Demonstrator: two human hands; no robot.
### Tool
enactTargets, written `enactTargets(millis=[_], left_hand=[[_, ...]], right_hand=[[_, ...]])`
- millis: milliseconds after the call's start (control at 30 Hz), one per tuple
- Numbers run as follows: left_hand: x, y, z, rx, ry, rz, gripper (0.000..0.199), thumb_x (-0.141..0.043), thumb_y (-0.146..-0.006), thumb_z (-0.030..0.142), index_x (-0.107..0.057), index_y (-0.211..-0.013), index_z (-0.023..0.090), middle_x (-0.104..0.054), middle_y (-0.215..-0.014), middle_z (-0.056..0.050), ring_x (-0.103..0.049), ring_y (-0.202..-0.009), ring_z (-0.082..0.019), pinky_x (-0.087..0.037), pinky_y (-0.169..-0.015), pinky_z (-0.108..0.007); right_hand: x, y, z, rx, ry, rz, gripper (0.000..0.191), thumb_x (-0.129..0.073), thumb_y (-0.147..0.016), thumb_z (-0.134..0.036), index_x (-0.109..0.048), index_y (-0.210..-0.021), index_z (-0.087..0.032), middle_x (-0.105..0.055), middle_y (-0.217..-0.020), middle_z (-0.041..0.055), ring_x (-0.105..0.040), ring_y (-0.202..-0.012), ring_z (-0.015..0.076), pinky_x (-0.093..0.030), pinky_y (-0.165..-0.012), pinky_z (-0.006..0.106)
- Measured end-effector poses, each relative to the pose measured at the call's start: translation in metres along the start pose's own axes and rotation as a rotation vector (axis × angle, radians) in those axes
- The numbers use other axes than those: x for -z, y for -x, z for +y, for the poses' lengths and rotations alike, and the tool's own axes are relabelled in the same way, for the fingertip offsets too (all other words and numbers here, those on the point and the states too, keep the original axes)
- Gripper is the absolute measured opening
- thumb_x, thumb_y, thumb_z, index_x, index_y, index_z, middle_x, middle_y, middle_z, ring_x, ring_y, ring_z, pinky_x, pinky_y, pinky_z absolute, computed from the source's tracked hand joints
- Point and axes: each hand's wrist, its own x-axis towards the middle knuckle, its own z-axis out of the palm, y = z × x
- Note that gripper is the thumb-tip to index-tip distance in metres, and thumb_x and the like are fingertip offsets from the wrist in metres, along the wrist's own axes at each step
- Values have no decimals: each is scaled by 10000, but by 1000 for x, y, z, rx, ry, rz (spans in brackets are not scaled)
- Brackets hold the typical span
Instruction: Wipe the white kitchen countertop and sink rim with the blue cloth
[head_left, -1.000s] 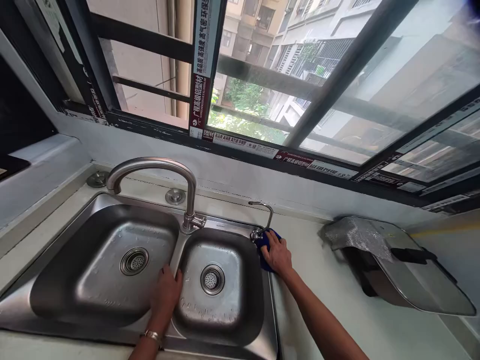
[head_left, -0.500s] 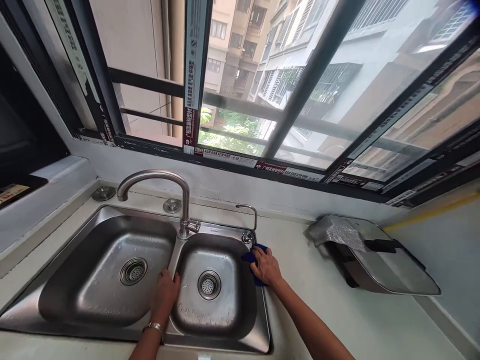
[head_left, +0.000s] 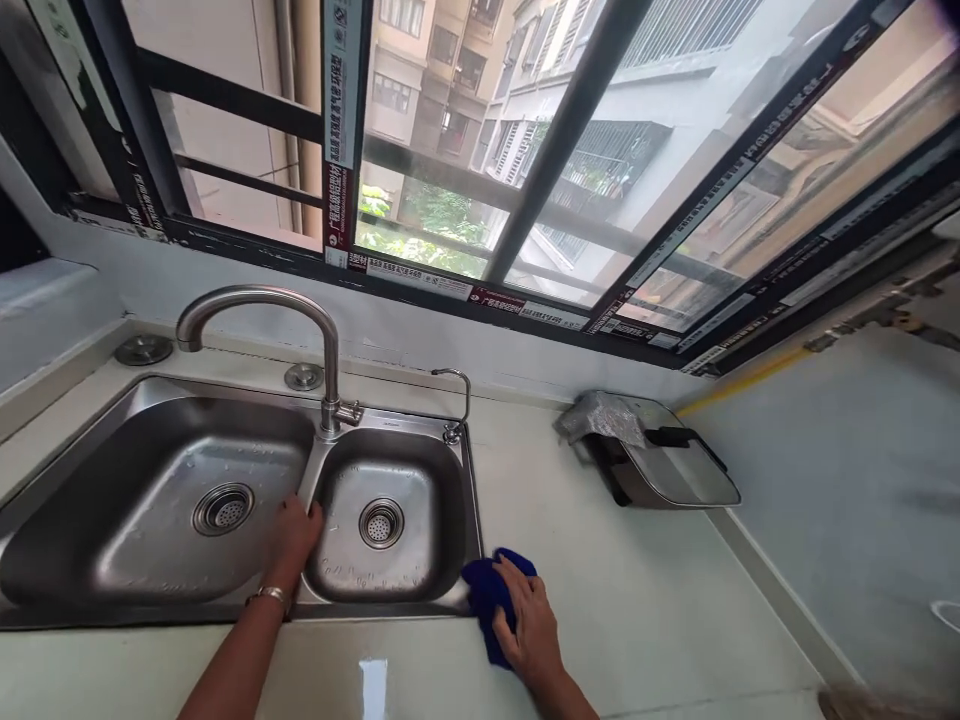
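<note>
My right hand (head_left: 526, 615) presses a crumpled dark blue cloth (head_left: 491, 605) onto the front right corner of the double sink (head_left: 457, 598) and the countertop beside it. Its fingers are curled over the cloth. My left hand (head_left: 295, 540), with a bracelet at the wrist, grips the divider (head_left: 306, 480) between the two basins; part of its fingers is hidden. Water drops dot the steel of the left basin (head_left: 161, 520) and the right basin (head_left: 397, 465). Each basin has a round drain strainer.
A curved faucet (head_left: 330, 350) rises behind the divider, with a thin small tap (head_left: 468, 400) at the back right corner. Round metal lids lie behind the sink. Farther right on the countertop (head_left: 600, 610) stands a glass-lidded pan (head_left: 679, 470) with bubble wrap, below the window.
My right hand has moved the blue cloth from the sink's right back edge toward me, to the front right corner. My left hand stays on the divider. The view has shifted right.
</note>
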Motion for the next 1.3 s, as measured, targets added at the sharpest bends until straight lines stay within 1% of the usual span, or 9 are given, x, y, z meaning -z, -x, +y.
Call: enactTargets(millis=[67,200,267,333,533,733,900,1133,1300], left_hand=[[-1,-2,0,6,-4,-4,484,-370,-944,412,-573,-1191,49,-688,-1092,-242,-694,-938,-323,-508,-745,-392],[0,-4,2,1,-23,-14,506,-379,-930,430,-585,-1183,44,-683,-1100,-249,-686,-948,-336,-508,-752,-405],[0,-3,3,4,-36,-5,512,-370,-928,435,-590,-1186,50,-680,-1113,-247,-682,-953,-337,-508,-756,-407],[2,-2,4,15,-48,2,523,-362,-927,440,-587,-1198,55,-677,-1126,-244,-678,-951,-339,-509,-754,-412],[11,3,8,32,-78,-85,602,-351,-935,479,-499,-1322,42,-661,-1186,-251,-684,-925,-359,-513,-736,-436],[22,5,16,119,-65,-192,623,-320,-949,505,-444,-1380,72,-631,-1241,-248,-667,-1017,-404,-518,-809,-497],[19,7,16,130,-66,-179,632,-307,-954,497,-426,-1406,71,-595,-1313,-254,-653,-1050,-416,-514,-859,-531],[10,5,9,143,-113,-154,648,-327,-960,505,-405,-1439,75,-586,-1347,-259,-657,-1063,-418,-514,-885,-541],[15,6,12,150,-112,-164,622,-309,-968,503,-427,-1410,83,-588,-1343,-259,-657,-1082,-404,-515,-887,-528]], right_hand=[[-1,41,19,-45,11,44,661,-448,-863,-240,-359,-1514,-308,-492,-1512,87,-601,-1157,317,-503,-976,533],[2,106,52,-112,118,6,747,-478,-859,-269,-238,-1556,-392,-486,-1526,49,-584,-1244,342,-481,-1029,570],[6,115,54,-100,154,1,773,-481,-852,-268,-209,-1567,-383,-467,-1541,42,-515,-1339,342,-443,-1086,574],[9,103,46,-68,156,6,773,-464,-862,-257,-186,-1577,-347,-426,-1570,55,-448,-1403,332,-403,-1128,575],[12,-9,22,6,107,6,633,-383,-931,-243,-242,-1547,-201,-411,-1566,123,-340,-1475,270,-273,-1209,553],[0,-127,44,-78,96,64,546,-356,-939,-292,-374,-1471,-170,-468,-1512,138,-372,-1434,271,-246,-1203,544],[-12,-209,57,-227,147,126,539,-352,-925,-335,-451,-1427,-165,-487,-1492,115,-370,-1374,317,-294,-1154,531],[-25,-300,66,-289,150,155,561,-358,-923,-382,-477,-1429,-170,-496,-1490,87,-344,-1298,351,-341,-1104,512],[-27,-337,72,-305,114,144,576,-376,-916,-381,-468,-1451,-191,-490,-1502,82,-339,-1288,367,-366,-1078,534]])
